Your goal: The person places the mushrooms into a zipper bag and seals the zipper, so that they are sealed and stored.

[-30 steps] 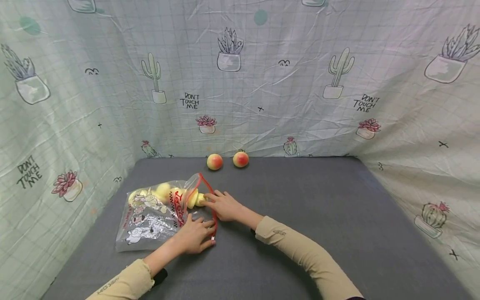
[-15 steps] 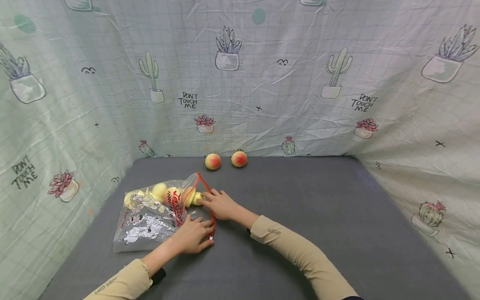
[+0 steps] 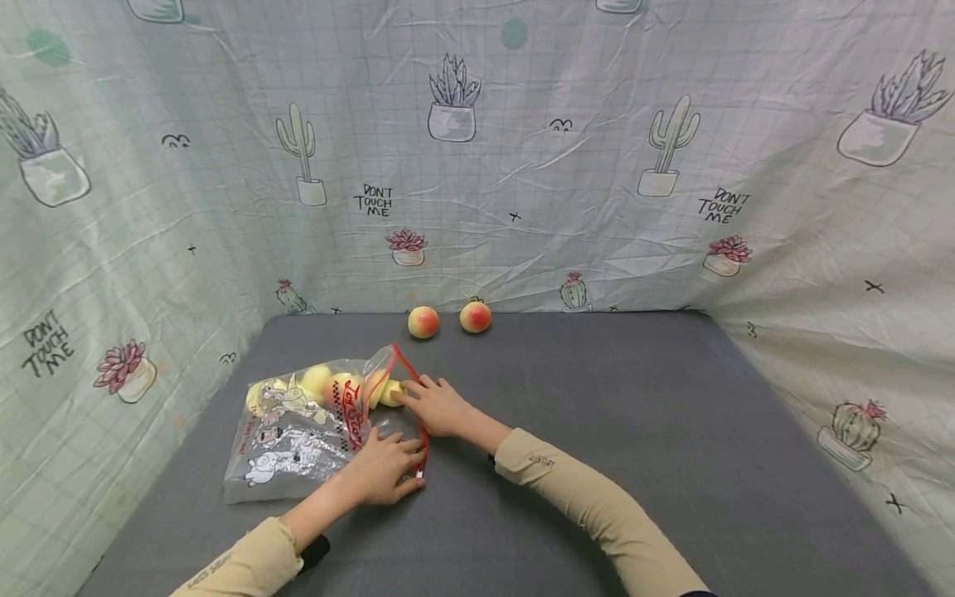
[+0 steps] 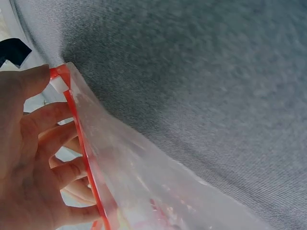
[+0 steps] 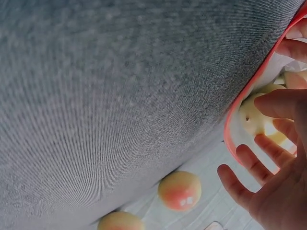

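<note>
A clear zip bag [image 3: 261, 479] with cartoon prints and red edging lies flat on the left of the dark cloth. Several pale yellow fruits [image 3: 317, 383] show through its plastic. Spread along the red-edged mouth, my left hand [image 3: 384, 468] lies over the bag, its thumb beside the white slider [image 4: 59, 84]. A yellow, pear-like fruit [image 3: 391, 393] sits at the mouth. The right hand [image 3: 440, 408] touches its near end with the fingertips. From the right wrist, the fingers look loosely spread around a yellow fruit with a dark dimple [image 5: 250, 118].
Two red-and-yellow, peach-like fruits [image 3: 424, 322] stand apart at the back edge of the grey tabletop cloth [image 3: 634, 414], to the right of the bag. A curtain [image 3: 522, 166] printed with cacti surrounds the table on the back and both sides.
The head view has shifted slightly, so everything appears a little further left. Both hands stay at the bag's mouth, with the right fingertips still on the yellow pear-like fruit.
</note>
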Available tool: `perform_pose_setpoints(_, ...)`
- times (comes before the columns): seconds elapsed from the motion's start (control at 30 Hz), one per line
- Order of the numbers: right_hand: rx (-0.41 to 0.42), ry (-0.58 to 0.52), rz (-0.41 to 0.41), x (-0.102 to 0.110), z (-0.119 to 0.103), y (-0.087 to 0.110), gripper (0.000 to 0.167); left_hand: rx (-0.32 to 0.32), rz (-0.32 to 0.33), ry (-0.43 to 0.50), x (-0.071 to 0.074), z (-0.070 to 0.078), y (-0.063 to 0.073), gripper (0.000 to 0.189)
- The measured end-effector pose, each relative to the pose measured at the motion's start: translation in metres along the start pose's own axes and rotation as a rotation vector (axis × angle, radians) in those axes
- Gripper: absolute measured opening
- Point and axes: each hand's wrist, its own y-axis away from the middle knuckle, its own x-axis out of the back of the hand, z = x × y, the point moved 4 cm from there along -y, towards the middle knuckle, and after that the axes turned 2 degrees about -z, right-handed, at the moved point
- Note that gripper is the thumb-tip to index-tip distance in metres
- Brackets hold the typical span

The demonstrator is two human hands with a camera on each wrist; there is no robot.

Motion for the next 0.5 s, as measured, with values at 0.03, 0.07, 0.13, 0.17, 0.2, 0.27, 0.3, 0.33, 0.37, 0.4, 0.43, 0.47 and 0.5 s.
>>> perform_pose_setpoints(0.03, -0.003, -0.002, 0.001, -0.0004, 0.0009, -0.0001, 0.054, 0.0, 0.004, -0.009, 0.0004, 0.0002, -0.0005, 0.041)
perform_pose_setpoints(0.07, -0.006, -0.005, 0.003, -0.001, 0.0021, -0.0002, 0.054, 0.0, 0.007, -0.019, 0.0008, 0.0005, -0.0009, 0.042)
perform_pose_setpoints(0.13, -0.011, -0.012, 0.003, -0.0022, 0.0044, 0.0, 0.054, -0.003, 0.014, -0.04, 0.0023, 0.0012, -0.0018, 0.042)
perform_pose_setpoints(0.17, -0.012, -0.018, 0.004, -0.0024, 0.0055, 0.0004, 0.053, -0.004, 0.017, -0.052, 0.0031, 0.0014, -0.0024, 0.043)
perform_pose_setpoints(0.2, -0.012, -0.021, 0.0, -0.0029, 0.0065, 0.0008, 0.054, -0.005, 0.019, -0.059, 0.0037, 0.0018, -0.0026, 0.043)
perform_pose_setpoints(0.27, -0.009, -0.035, -0.007, -0.0033, 0.0081, 0.0017, 0.055, -0.004, 0.017, -0.071, 0.0046, 0.0024, -0.0031, 0.043)
perform_pose_setpoints(0.3, -0.006, -0.041, -0.012, -0.0035, 0.0085, 0.0022, 0.055, -0.002, 0.016, -0.073, 0.0051, 0.0026, -0.0033, 0.042)
perform_pose_setpoints(0.33, -0.003, -0.048, -0.018, -0.0038, 0.0088, 0.0027, 0.056, 0.001, 0.014, -0.075, 0.0054, 0.0029, -0.0036, 0.042)
perform_pose_setpoints(0.37, 0.001, -0.054, -0.021, -0.0039, 0.009, 0.0033, 0.057, 0.003, 0.011, -0.077, 0.0056, 0.0031, -0.0039, 0.041)
perform_pose_setpoints(0.4, 0.003, -0.056, -0.026, -0.0043, 0.0093, 0.0037, 0.057, 0.004, 0.008, -0.077, 0.0056, 0.0035, -0.004, 0.04)
perform_pose_setpoints(0.43, 0.006, -0.063, -0.027, -0.0042, 0.0094, 0.0042, 0.057, 0.005, 0.006, -0.079, 0.0055, 0.0037, -0.0043, 0.039)
perform_pose_setpoints(0.47, 0.009, -0.064, -0.029, -0.0045, 0.0094, 0.0044, 0.057, 0.006, 0.005, -0.077, 0.0056, 0.004, -0.0046, 0.038)
perform_pose_setpoints(0.5, 0.009, -0.064, -0.033, -0.0048, 0.0095, 0.0047, 0.057, 0.006, 0.004, -0.076, 0.0057, 0.0043, -0.0048, 0.037)
